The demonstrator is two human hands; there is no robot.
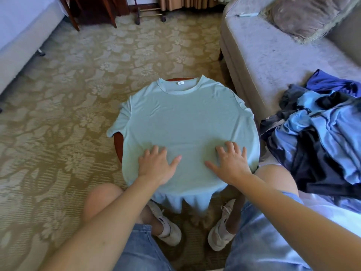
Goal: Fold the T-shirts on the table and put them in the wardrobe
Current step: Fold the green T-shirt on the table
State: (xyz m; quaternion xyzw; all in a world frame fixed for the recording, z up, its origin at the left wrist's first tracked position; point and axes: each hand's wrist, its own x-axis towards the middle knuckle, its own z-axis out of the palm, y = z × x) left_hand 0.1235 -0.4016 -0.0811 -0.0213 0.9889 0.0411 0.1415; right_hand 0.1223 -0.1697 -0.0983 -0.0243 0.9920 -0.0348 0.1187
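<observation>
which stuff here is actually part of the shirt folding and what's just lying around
Job: pale mint-green T-shirt spread flat on the round red-brown wooden table; left hand and right hand pressing it; heap of blue and dark garments, probably next.
Lying about: brown fringed cushion, grey fabric sofa, floral beige carpet.

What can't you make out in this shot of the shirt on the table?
Head view:
- top of the table: hidden under the T-shirt; only rim slivers show
- wardrobe: outside the frame
- clothes pile: cut off by the right edge
- neck label: too small to read
</observation>
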